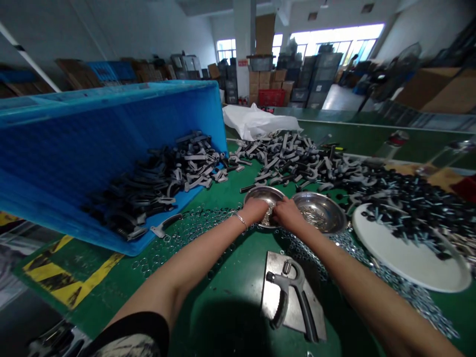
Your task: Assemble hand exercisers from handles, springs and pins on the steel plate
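Our left hand (pixel 256 209) and right hand (pixel 288 214) meet, fingers curled into small metal parts (pixel 267 216) in a steel bowl (pixel 260 191); whether they pinch any we cannot tell. Left of the hands: blue crate (pixel 92 144). Right: white tray (pixel 405 258), second bowl (pixel 322 212). Nearer us: hand gripper (pixel 293 297) lying on a metal plate (pixel 273 263)

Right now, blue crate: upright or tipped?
Tipped. The blue crate leans on its side, its open mouth facing the green table, and grey handle parts spill from it across the surface.
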A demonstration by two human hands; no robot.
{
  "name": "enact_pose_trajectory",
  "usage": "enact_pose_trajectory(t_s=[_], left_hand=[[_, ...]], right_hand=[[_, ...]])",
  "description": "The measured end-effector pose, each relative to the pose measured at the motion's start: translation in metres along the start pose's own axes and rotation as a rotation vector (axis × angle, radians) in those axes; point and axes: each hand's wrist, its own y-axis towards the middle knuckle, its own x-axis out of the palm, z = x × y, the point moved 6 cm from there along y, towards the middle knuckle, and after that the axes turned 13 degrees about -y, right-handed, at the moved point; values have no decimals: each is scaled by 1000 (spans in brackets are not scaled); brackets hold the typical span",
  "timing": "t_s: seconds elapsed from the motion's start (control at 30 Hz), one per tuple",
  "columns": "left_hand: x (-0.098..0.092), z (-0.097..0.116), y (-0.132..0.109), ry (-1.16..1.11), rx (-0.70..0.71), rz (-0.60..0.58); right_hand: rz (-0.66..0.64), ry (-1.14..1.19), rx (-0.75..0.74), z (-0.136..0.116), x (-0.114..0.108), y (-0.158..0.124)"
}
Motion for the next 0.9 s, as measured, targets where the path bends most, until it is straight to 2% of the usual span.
enact_pose_trajectory(t_s=[0.17, 0.33, 0.4, 0.47, 0.57, 0.7, 0.8, 0.9], left_hand=[[1, -10, -3, -141, 11, 90], [-10, -11, -2, -379, 9, 221], [-16, -10, -8, -477, 23, 261], [-20, -10, -25, -551, 32, 299], [-21, -10, -71, -743, 40, 351], [1, 5, -138, -991, 16, 279], [24, 23, -171, -1172, -98, 207], [41, 44, -185, -1280, -185, 154]], right_hand=[[-18, 52, 18, -1, 21, 5], [58, 218, 130, 3, 15, 3], [85, 317, 174, 6, 8, -6], [98, 422, 201, 8, 1, -31], [85, 566, 207, 4, 1, -96], [162, 743, 177, -17, 13, -182], [253, 685, 81, -37, 17, -207], [281, 587, 31, -48, 18, -206]])
